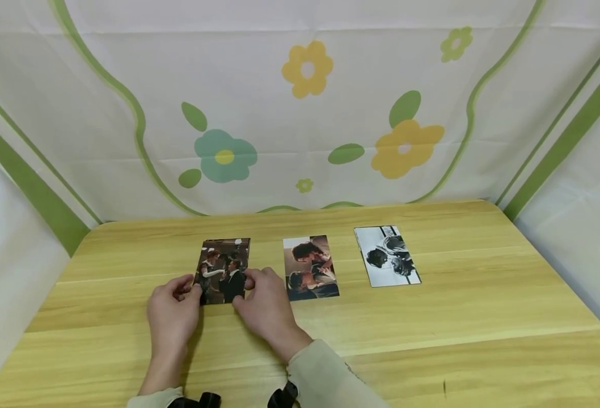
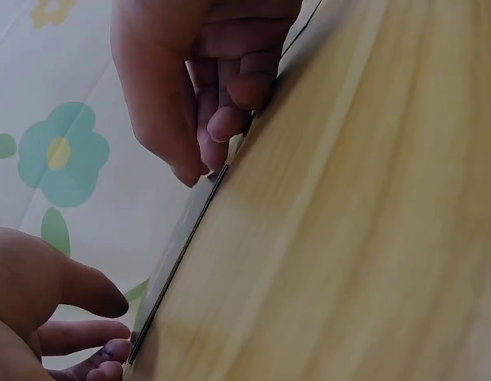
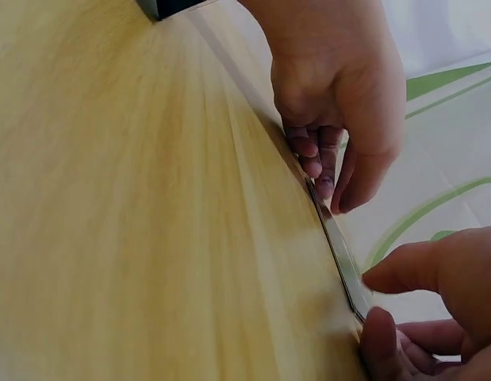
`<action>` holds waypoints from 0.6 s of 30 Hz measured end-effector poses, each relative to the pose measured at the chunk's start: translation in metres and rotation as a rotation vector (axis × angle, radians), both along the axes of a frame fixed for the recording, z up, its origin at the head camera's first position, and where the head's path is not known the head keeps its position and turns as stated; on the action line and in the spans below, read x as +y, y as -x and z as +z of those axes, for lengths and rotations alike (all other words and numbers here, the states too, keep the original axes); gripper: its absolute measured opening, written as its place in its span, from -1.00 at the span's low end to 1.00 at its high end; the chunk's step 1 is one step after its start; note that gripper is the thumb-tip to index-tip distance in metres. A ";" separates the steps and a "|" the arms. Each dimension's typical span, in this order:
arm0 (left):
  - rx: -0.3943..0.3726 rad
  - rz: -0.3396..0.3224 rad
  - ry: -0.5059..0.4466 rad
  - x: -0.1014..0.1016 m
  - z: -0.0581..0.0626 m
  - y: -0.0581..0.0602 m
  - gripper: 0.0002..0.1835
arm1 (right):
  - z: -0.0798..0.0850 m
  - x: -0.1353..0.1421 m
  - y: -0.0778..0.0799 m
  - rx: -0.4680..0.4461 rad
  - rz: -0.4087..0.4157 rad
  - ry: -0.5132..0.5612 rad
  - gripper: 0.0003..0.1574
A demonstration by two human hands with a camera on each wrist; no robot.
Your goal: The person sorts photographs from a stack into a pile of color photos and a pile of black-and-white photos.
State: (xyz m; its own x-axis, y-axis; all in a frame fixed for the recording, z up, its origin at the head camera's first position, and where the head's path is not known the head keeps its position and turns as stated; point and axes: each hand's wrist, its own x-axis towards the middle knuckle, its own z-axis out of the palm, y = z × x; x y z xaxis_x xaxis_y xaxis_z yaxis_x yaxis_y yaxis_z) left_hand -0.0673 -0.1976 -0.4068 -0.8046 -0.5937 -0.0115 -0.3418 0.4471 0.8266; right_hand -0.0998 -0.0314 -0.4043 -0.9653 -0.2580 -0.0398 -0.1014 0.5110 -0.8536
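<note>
A small stack of photo cards (image 1: 222, 266) lies on the left of the table, its top card a dark picture of two people. My left hand (image 1: 174, 309) holds the stack's left edge with bent fingers, thumb at the near left corner. On the opposite edge, my right hand (image 1: 268, 306) grips with thumb and fingers curled at the near right corner. Seen edge-on in the left wrist view, the stack (image 2: 180, 258) is thin and low over the wood, between both hands. The right wrist view also shows fingertips right at the stack's edge (image 3: 334, 238).
To the right lies a warm-toned photo card (image 1: 310, 266) of two people. Farther right is a black-and-white photo card pile (image 1: 388, 258), slightly fanned. The wooden table (image 1: 432, 340) meets a white flowered cloth (image 1: 264, 102) at the back and sides.
</note>
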 end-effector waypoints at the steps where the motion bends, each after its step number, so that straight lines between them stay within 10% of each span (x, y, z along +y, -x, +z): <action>1: 0.005 0.013 -0.005 0.000 0.001 0.000 -0.62 | -0.001 0.002 0.000 -0.006 0.013 0.016 -0.36; 9: 0.084 0.035 -0.118 0.015 0.017 0.000 -0.70 | 0.001 0.036 0.001 0.064 0.130 0.110 -0.51; 18: 0.084 -0.124 -0.325 0.048 0.031 0.000 -0.67 | 0.017 0.099 0.007 0.102 -0.030 0.171 -0.60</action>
